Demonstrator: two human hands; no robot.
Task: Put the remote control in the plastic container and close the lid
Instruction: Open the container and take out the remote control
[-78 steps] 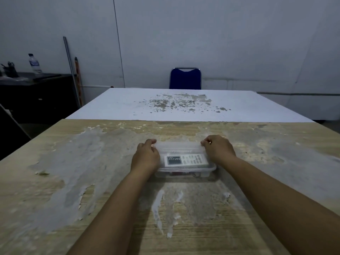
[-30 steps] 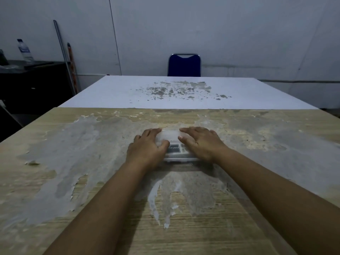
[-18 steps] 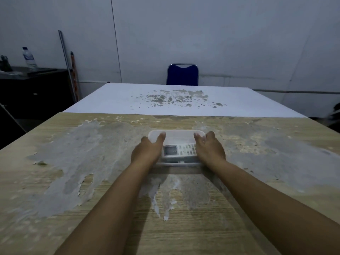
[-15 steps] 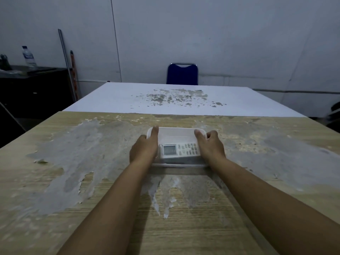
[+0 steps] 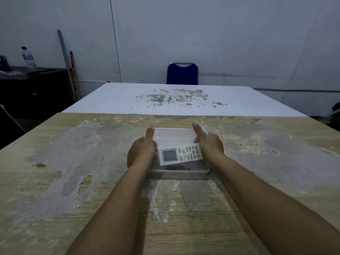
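Note:
The clear plastic container (image 5: 173,136) is in the middle of the worn wooden table (image 5: 73,181), tipped with its far edge raised so its top faces me. The white remote control (image 5: 181,154) lies askew inside, towards the near side, with its screen to the left. My left hand (image 5: 140,151) grips the container's left side, fingers extended along it. On the right side my right hand (image 5: 209,144) holds it the same way. The translucent lid appears to cover the container, but I cannot tell whether it is fully seated.
A white table (image 5: 128,100) with a flaked patch adjoins the far edge, with a blue chair (image 5: 182,73) behind it. At the left stand a dark cabinet (image 5: 33,85) carrying a water bottle (image 5: 28,57), and poles (image 5: 66,61) leaning on the wall.
My hands went from pressing on top of the lid to gripping the container's two sides. The far edge has risen and the remote has slid askew inside.

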